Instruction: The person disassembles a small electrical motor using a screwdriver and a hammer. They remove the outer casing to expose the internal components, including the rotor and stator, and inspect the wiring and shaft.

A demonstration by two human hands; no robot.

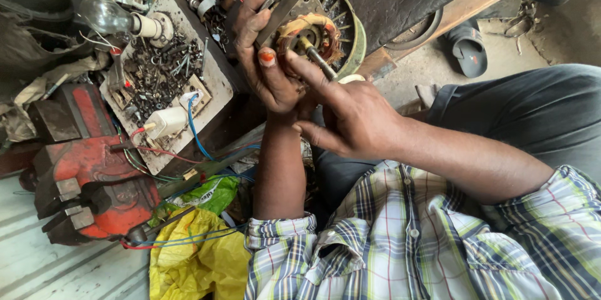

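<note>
The small electric motor (307,27), copper windings and shaft showing, sits in my left hand (266,65), whose grip is closed around its metal frame, thumb across the front. My right hand (354,118) holds nothing; its forefinger stretches out to touch the windings just beside the shaft. Left of my grip lies a tray of screws (166,74) with a light bulb (109,15), and below that a red vise (94,175).

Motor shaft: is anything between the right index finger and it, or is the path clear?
Nothing visible stands between them. The right hand has its index finger stretched right up to the shaft at the copper winding, seemingly touching it. The left hand grips the motor from the side, its thumb beside the shaft, not across it.
</note>
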